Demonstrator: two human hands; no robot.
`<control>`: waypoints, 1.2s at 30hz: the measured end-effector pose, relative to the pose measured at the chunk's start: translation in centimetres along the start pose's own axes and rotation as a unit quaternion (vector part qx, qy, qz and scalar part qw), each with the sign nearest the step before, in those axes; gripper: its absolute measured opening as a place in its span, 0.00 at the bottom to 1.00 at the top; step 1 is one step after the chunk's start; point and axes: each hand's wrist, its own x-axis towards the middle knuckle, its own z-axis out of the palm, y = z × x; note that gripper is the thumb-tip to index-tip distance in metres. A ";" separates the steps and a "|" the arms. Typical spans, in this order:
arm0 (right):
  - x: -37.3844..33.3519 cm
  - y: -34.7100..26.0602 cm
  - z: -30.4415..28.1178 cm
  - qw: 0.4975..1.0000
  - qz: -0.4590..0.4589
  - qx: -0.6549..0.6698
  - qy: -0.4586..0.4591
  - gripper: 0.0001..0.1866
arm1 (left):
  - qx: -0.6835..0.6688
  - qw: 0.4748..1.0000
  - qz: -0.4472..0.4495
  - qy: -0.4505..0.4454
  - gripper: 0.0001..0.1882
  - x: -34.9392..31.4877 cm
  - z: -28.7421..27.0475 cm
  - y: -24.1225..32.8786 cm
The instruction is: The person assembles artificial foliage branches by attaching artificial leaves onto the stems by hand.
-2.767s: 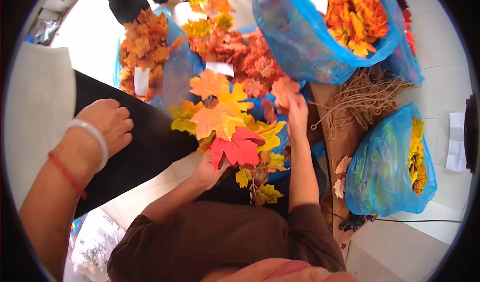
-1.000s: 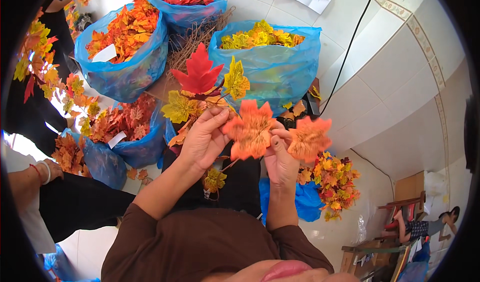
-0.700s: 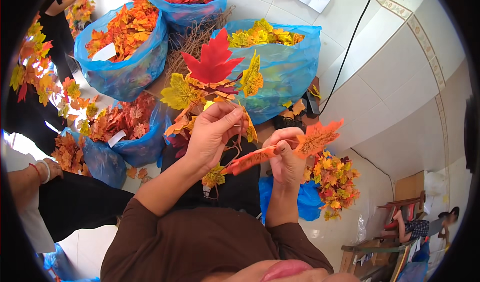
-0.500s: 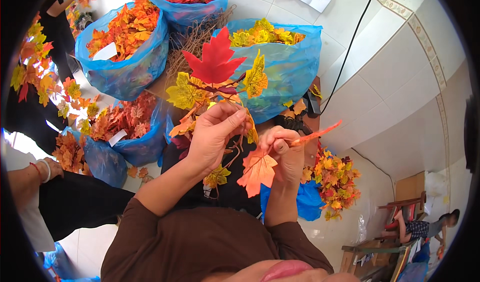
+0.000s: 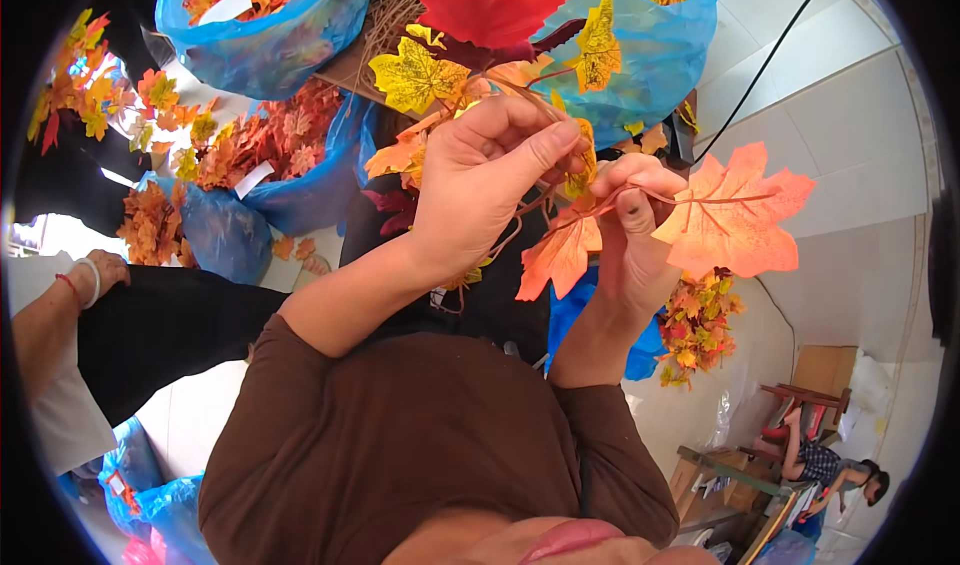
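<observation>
My left hand (image 5: pixel 490 180) pinches the stem of an artificial leaf garland, its fingers closed. A large red maple leaf (image 5: pixel 485 5) stands at the garland's top, with a dark maroon leaf below it. Yellow speckled leaves (image 5: pixel 418 75) and orange ones spread around the hand. My right hand (image 5: pixel 640 215), close beside the left, is closed on the thin stem of an orange leaf sprig. One orange maple leaf (image 5: pixel 735 210) of that sprig points right; another orange leaf (image 5: pixel 562 255) hangs between the hands. The brown stems partly hide behind my fingers.
Blue plastic bags of leaves stand ahead: an orange-filled bag (image 5: pixel 265 50), a rust-red-filled bag (image 5: pixel 310 190) and a larger bag (image 5: pixel 640 55). A leaf bunch (image 5: pixel 700 330) lies right. Another person's hand (image 5: pixel 100 275) is at left; a person (image 5: pixel 840 475) sits far right.
Both hands have come up and slightly right, nearer the camera, with the garland and sprig. The sprig's right-hand leaf has turned from edge-on to face-on.
</observation>
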 end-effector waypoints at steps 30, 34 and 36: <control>-0.6 1.3 0.4 0.952 0.157 0.252 0.074 0.06 | 0.032 0.991 0.115 -0.059 0.03 -0.3 0.9 -1.1; -0.6 1.2 0.8 0.952 0.151 0.258 0.070 0.06 | 0.043 0.992 0.105 -0.055 0.03 -0.5 0.9 -0.9; -0.5 1.1 1.3 0.953 0.136 0.262 0.072 0.06 | 0.054 0.990 0.114 -0.061 0.02 -0.4 0.8 -0.9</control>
